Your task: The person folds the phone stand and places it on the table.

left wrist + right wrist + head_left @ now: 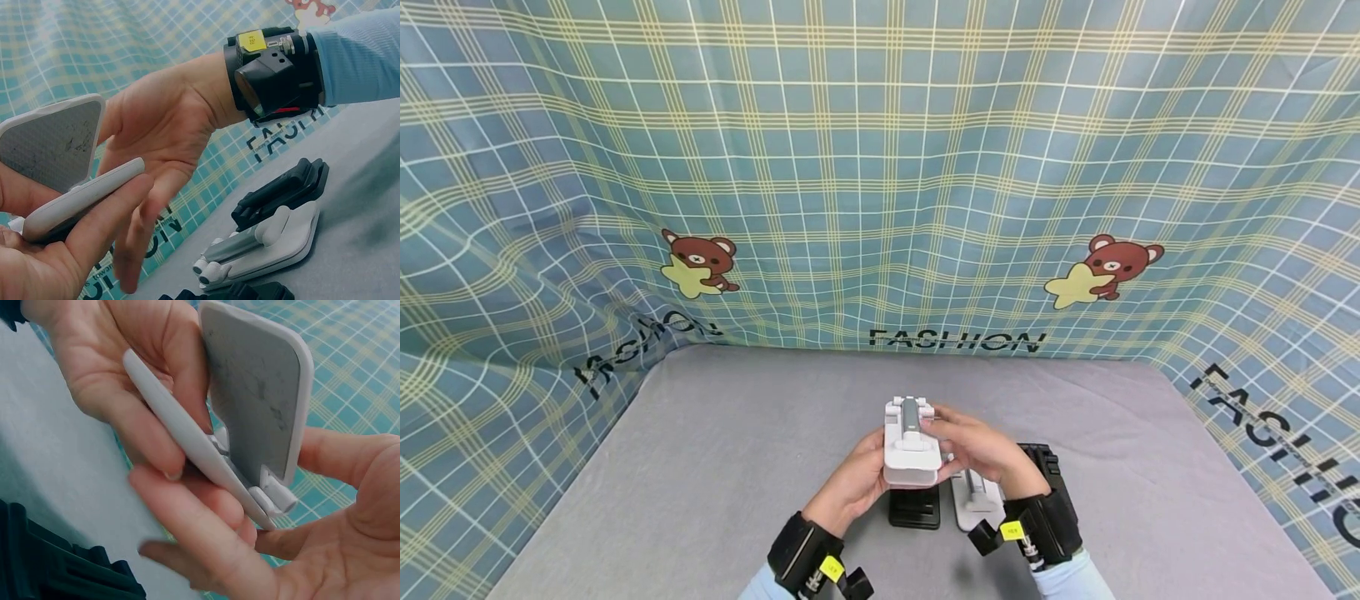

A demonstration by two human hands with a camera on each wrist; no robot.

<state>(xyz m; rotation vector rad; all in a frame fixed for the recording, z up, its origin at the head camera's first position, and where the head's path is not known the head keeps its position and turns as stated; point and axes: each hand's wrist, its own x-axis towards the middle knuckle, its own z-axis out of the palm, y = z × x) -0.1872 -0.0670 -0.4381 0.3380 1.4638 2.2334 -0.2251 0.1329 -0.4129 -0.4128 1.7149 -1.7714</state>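
Both hands hold a white folding phone stand [912, 454] up over the cloth. Its two panels are spread apart at the hinge, and a scuffed grey pad [253, 394] covers the inner face of one, as the right wrist view shows. My left hand [859, 477] grips the stand from the left, its fingers along the outside of a panel. From the right, my right hand [981, 446] grips it near the hinge end, thumb against one panel and fingers under the other. In the left wrist view the right palm partly shows behind the stand.
On the grey cloth [737, 467] below lie a black folded stand [915, 510], a second white stand [976, 504] and another black stand [1047, 467] partly hidden by the right wrist. A plaid curtain [880, 167] with bear prints rises at the back and sides.
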